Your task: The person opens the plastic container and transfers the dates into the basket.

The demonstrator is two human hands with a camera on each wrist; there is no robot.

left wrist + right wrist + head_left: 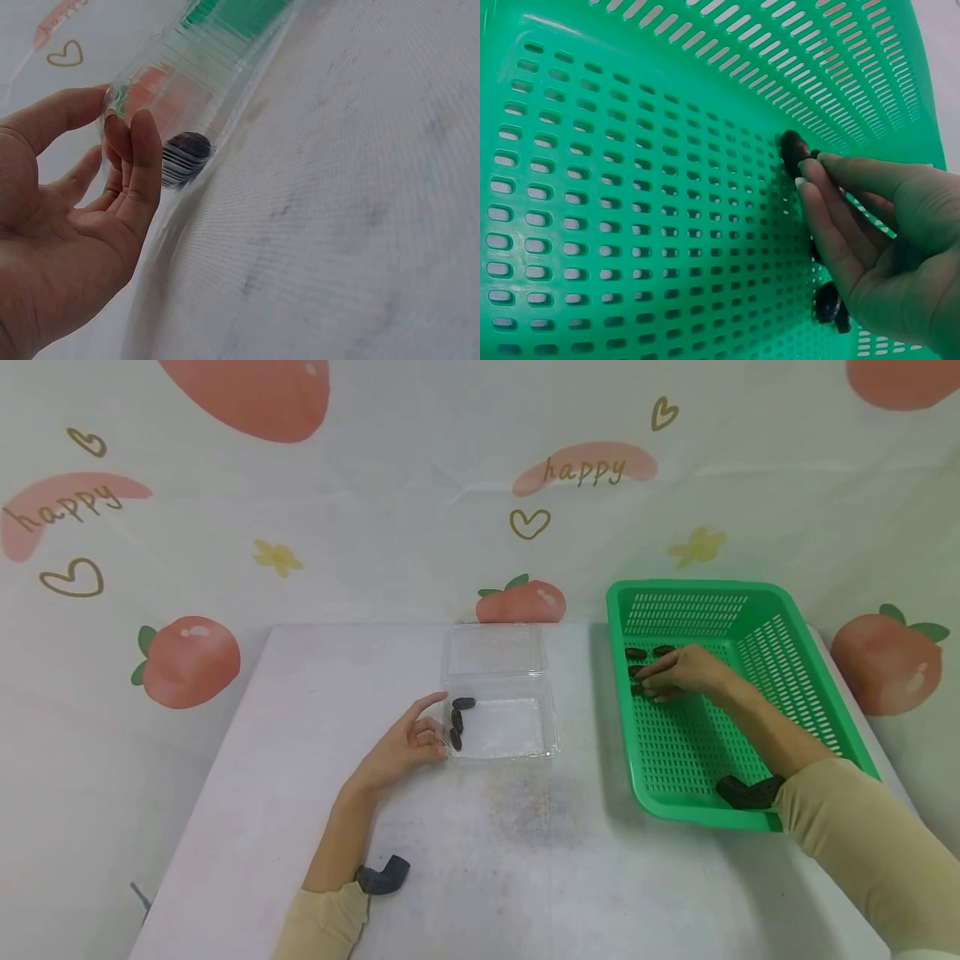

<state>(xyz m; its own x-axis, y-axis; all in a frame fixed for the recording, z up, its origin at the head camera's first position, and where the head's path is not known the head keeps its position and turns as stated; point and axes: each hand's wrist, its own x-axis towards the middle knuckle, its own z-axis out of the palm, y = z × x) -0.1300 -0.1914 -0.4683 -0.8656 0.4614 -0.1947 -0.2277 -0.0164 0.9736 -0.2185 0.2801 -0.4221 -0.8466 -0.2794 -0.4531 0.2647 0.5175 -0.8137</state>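
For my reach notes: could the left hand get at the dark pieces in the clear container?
Likely yes: the left hand is at the clear container, close to the dark pieces, and the lid is folded back, leaving the top open.

Left forearm: is slanting up and to the right, bare above the cuff in the head view.
Left sleeve: is covering the arm's lower part.
Left hand: is lying with fingers apart, one pointing outward, others bending loosely; the palm is showing in the left wrist view.
Right forearm: is slanting up and to the left.
Right sleeve: is leaving the wrist bare.
Right hand: is pointing leftward, fingertips pinching.
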